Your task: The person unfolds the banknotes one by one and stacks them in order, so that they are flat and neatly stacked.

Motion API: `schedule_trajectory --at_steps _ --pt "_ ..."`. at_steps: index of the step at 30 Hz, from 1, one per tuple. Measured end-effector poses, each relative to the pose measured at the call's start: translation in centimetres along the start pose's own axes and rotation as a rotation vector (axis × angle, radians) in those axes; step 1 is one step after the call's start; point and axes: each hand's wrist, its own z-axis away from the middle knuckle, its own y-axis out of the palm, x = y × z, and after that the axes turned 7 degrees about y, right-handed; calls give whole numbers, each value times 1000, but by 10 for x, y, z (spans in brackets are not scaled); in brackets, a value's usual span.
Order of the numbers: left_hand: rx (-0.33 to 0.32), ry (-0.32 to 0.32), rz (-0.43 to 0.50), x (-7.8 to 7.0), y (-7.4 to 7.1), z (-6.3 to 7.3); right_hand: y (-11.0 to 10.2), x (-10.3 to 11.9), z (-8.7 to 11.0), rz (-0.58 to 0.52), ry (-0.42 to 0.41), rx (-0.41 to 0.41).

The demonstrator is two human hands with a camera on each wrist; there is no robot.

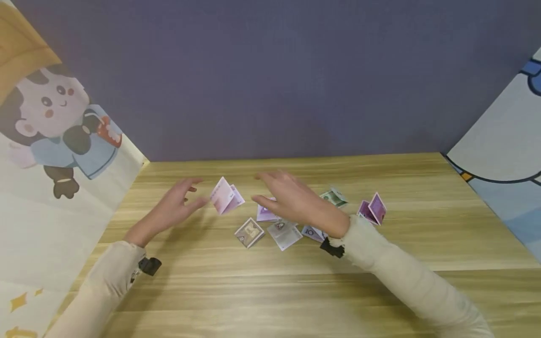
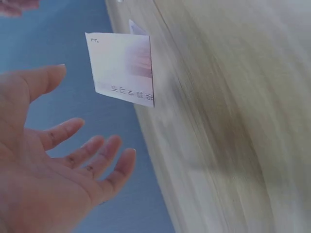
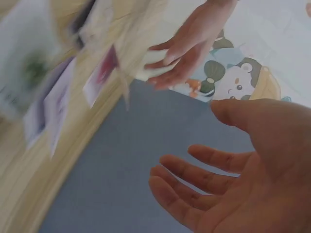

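Note:
A pale pink folded banknote [image 1: 221,196] stands tent-like on the table between my two hands. To its left is my left hand [image 1: 177,202], fingers relaxed and apart from it. The left wrist view shows this hand [image 2: 63,165] palm up toward the camera and holding nothing, with the folded banknote [image 2: 124,65] beyond the thumb. My right hand [image 1: 291,197] hovers over a purple banknote [image 1: 265,214], partly covering it. In the right wrist view its fingers [image 3: 194,179] are loosely bent and nothing is in them.
Around the right hand lie a brown folded note [image 1: 249,233], a greyish note [image 1: 286,236], a blue note [image 1: 312,233] marked 10 and a green note [image 1: 334,197]. A magenta folded note [image 1: 377,208] stands further right. A dark panel [image 1: 296,84] rises behind the wooden table [image 1: 236,291].

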Motion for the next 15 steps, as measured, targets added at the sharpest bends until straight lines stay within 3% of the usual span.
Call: schedule_trajectory --at_steps 5,9,15 --pt "18 -19 49 6 8 -18 22 14 -36 -57 38 26" --pt "51 -50 90 14 16 -28 39 17 -59 -70 110 132" --pt "90 -65 61 26 25 -35 64 23 -83 -15 127 225"
